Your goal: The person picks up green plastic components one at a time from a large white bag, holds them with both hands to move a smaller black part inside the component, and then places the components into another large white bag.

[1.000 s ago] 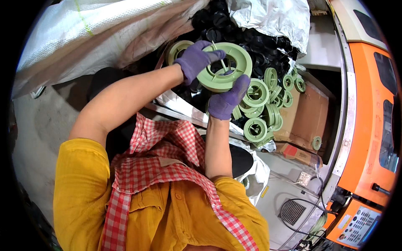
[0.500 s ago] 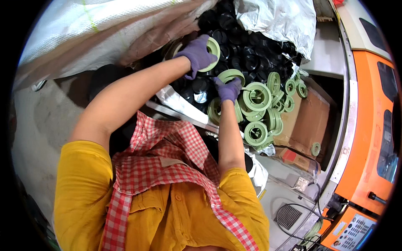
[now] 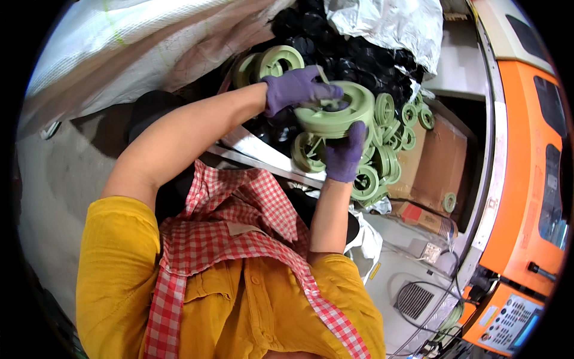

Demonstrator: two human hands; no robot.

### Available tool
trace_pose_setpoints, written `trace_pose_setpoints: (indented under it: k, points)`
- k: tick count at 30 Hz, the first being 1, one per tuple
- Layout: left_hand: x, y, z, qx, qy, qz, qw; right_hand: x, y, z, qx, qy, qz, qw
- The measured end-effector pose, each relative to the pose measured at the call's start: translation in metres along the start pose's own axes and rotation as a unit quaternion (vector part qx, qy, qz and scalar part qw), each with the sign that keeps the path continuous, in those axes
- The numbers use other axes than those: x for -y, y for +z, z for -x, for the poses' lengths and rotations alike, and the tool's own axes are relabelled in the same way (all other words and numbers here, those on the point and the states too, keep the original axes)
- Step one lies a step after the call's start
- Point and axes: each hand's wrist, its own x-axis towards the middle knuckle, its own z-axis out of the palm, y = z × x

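Observation:
My right hand (image 3: pixel 344 157), in a purple glove, grips a pale green plastic ring (image 3: pixel 335 122) from its near side and holds it raised and tilted. Over the ring's middle is my left hand (image 3: pixel 296 91), gloved alike, its fingers closed around a thin green plastic stub (image 3: pixel 323 74). Whether that stub is joined to the ring cannot be told, as the fingers hide its base. Another green ring (image 3: pixel 281 60) stands on edge beyond my left wrist. Below the held ring lies a spoked green ring (image 3: pixel 309 152).
Black round plastic parts (image 3: pixel 359 57) are heaped behind my hands, under a silvery sheet (image 3: pixel 388 27). Several green rings (image 3: pixel 385 164) are piled right, beside a cardboard box (image 3: pixel 442 161). An orange machine (image 3: pixel 520 179) stands far right; a white woven sack (image 3: pixel 149 54) hangs at left.
My left hand has left the ring at the upper left and come right, over the ring in my right hand. My right hand has moved slightly right and nearer, bringing its ring up.

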Motion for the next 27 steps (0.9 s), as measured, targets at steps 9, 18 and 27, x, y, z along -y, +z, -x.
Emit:
trace_pose_setpoints:
  k: [9,18,27]
  points:
    - [0.016,-0.012,-0.007,-0.113,0.039,0.027,0.992,0.003,0.064,0.000,-0.079,-0.042,-0.022,0.996]
    - [0.016,-0.039,-0.005,-0.260,0.043,0.033,0.964,0.005,-0.014,-0.005,-0.315,-0.021,0.038,0.948]
    - [0.026,-0.023,-0.011,-0.285,0.024,-0.361,0.888,-0.072,-0.153,-0.025,-0.408,0.094,0.319,0.850]
